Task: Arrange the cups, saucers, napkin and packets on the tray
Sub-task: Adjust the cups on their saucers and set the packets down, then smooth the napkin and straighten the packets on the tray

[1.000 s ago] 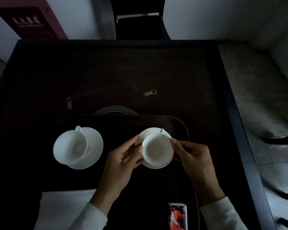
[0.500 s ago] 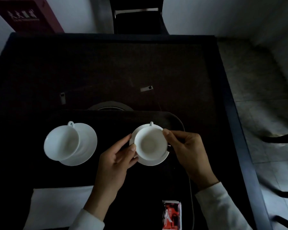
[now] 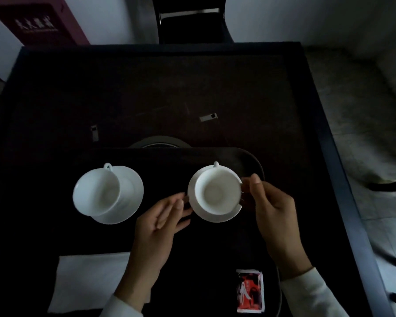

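left hand [image 3: 164, 217] open, right hand [image 3: 273, 208] half-curled, at saucer [image 3: 215, 217] rim

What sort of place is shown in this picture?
Probably a dining room or café: a dark table with a chair at its far side, and a tray carrying a cup on a saucer.

Tray [image 3: 249, 156] sits at the near side of the table [image 3: 192, 88], with a chair [image 3: 190, 21] beyond the far edge. Left cup [image 3: 96, 191] sits on the left saucer [image 3: 130, 191], shifted to its left side. Right cup [image 3: 217, 191] sits centred on the right saucer [image 3: 215, 216], in the tray's far-right part. Both handles point far. Your left hand [image 3: 160, 220] is just near-left of the right saucer, your right hand [image 3: 270, 209] at its right edge. Napkin [image 3: 89, 282] lies near-left; can't tell if it's on the tray. Packets [image 3: 249, 291] lie in the tray's near-right corner.
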A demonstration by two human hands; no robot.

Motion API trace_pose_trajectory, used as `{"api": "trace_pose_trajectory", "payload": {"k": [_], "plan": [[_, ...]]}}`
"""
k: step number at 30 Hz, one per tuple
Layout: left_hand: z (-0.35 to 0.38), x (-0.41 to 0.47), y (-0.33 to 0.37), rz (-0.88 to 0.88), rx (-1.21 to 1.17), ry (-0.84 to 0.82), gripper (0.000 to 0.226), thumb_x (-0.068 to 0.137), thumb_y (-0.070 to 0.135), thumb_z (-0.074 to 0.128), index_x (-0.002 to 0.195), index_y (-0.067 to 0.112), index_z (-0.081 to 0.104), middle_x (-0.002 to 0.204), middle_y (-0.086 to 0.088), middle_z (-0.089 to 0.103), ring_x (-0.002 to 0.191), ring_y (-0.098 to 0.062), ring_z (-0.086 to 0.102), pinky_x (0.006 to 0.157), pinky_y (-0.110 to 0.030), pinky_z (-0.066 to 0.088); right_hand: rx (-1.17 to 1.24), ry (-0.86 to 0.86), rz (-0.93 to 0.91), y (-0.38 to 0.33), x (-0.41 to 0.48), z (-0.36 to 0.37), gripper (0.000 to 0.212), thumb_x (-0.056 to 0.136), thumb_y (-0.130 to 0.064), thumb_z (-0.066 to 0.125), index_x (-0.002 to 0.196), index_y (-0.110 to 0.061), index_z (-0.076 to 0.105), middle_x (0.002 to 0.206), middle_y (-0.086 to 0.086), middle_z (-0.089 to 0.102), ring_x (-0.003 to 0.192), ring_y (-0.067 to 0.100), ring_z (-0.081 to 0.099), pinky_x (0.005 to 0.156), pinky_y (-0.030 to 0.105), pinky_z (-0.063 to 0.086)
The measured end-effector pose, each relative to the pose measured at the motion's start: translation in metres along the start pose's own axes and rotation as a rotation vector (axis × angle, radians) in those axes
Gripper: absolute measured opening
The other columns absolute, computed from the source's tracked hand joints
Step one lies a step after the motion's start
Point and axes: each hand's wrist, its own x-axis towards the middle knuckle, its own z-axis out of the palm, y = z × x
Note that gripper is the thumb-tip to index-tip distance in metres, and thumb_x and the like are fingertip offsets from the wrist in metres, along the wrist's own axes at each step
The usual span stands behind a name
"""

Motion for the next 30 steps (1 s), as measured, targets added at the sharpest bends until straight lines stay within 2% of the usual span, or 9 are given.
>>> {"api": "trace_pose_trajectory", "payload": {"k": [3, 7, 10, 14, 17, 20, 23, 26, 30], "plan": [[-0.03, -0.019, -0.004, 0.076, 0.175, 0.036, 0.032, 0.095, 0.041, 0.053, 0.082, 0.023, 0.077, 0.093, 0.001, 0.08, 0.085, -0.013, 0.077, 0.075, -0.023, 0.06, -0.006, 0.123, -0.002, 0.004, -0.035, 0.003, 0.032, 0.098, -0.047, 0.058, 0.092, -0.025, 0.08, 0.083, -0.001, 0.08, 0.081, 0.013, 0.077, 0.073, 0.029, 0.061], [-0.09, -0.054, -0.017, 0.131, 0.357, 0.099, 0.055, 0.097, 0.063, 0.046, 0.056, 0.026, 0.055, 0.064, -0.004, 0.07, 0.061, -0.01, 0.067, 0.065, -0.02, 0.051, -0.038, 0.151, -0.033, 0.016, -0.097, 0.025, 0.014, 0.097, -0.032, 0.062, 0.094, -0.032, 0.076, 0.055, 0.005, 0.065, 0.048, 0.007, 0.06, 0.048, 0.019, 0.048], [-0.149, -0.075, -0.031, 0.397, 0.735, 0.095, 0.048, 0.1, 0.059, 0.04, 0.067, 0.03, 0.059, 0.067, 0.009, 0.063, 0.066, -0.005, 0.062, 0.069, -0.022, 0.048, -0.15, 0.121, -0.082, 0.032, -0.141, 0.064, 0.029, 0.096, -0.008, 0.065, 0.096, -0.036, 0.074, 0.062, -0.002, 0.069, 0.052, 0.0, 0.06, 0.052, 0.013, 0.047], [-0.219, -0.087, -0.053, 0.711, 1.074, 0.057, 0.031, 0.099, 0.034, 0.05, 0.107, 0.019, 0.076, 0.116, 0.011, 0.07, 0.109, -0.011, 0.063, 0.095, -0.035, 0.044, -0.343, -0.024, -0.256, 0.04, -0.196, 0.141, 0.037, 0.09, 0.001, 0.07, 0.118, -0.022, 0.072, 0.109, -0.009, 0.076, 0.103, 0.002, 0.071, 0.089, 0.027, 0.057], [-0.246, -0.09, -0.067, 0.66, 1.343, -0.072, 0.046, 0.092, 0.033, 0.049, 0.131, 0.015, 0.066, 0.151, -0.003, 0.053, 0.143, -0.02, 0.042, 0.11, -0.055, 0.034, -0.51, -0.17, -0.481, 0.043, -0.22, 0.194, 0.043, 0.089, -0.001, 0.072, 0.131, -0.009, 0.067, 0.134, 0.006, 0.068, 0.127, 0.019, 0.063, 0.105, 0.033, 0.049], [-0.255, -0.093, -0.073, 0.542, 1.568, -0.218, 0.071, 0.084, 0.038, 0.054, 0.151, 0.014, 0.045, 0.163, -0.008, 0.033, 0.152, -0.025, 0.019, 0.112, -0.068, 0.024, -0.605, -0.412, -0.51, 0.042, -0.228, 0.236, 0.05, 0.104, -0.025, 0.052, 0.152, -0.015, 0.044, 0.16, 0.001, 0.038, 0.153, 0.014, 0.026, 0.126, 0.036, 0.02], [-0.252, -0.093, -0.071, 0.494, 1.584, -0.231, 0.082, 0.086, 0.052, 0.052, 0.158, 0.021, 0.027, 0.165, -0.005, 0.027, 0.153, -0.026, 0.017, 0.112, -0.069, 0.02, -0.784, -0.525, -0.476, 0.048, -0.224, 0.262, 0.059, 0.108, -0.046, 0.026, 0.161, -0.022, 0.013, 0.169, -0.008, 0.004, 0.155, 0.005, -0.011, 0.128, 0.034, -0.003], [-0.251, -0.093, -0.067, 0.472, 1.558, -0.267, 0.082, 0.089, 0.061, 0.048, 0.159, 0.026, 0.025, 0.166, -0.001, 0.027, 0.153, -0.023, 0.022, 0.113, -0.066, 0.019, -0.959, -0.562, -0.472, 0.057, -0.219, 0.276, 0.073, 0.103, -0.062, 0.014, 0.162, -0.02, 0.002, 0.168, -0.005, -0.011, 0.154, 0.007, -0.021, 0.126, 0.037, -0.011], [-0.255, -0.091, -0.065, 0.416, 1.521, -0.291, 0.074, 0.092, 0.052, 0.045, 0.159, 0.028, 0.024, 0.166, -0.004, 0.027, 0.154, -0.022, 0.019, 0.116, -0.062, 0.015, -1.185, -0.495, -0.39, 0.067, -0.209, 0.25, 0.088, 0.091, -0.079, 0.0, 0.159, -0.025, -0.012, 0.166, -0.001, -0.023, 0.153, 0.016, -0.026, 0.123, 0.043, -0.017]]}}
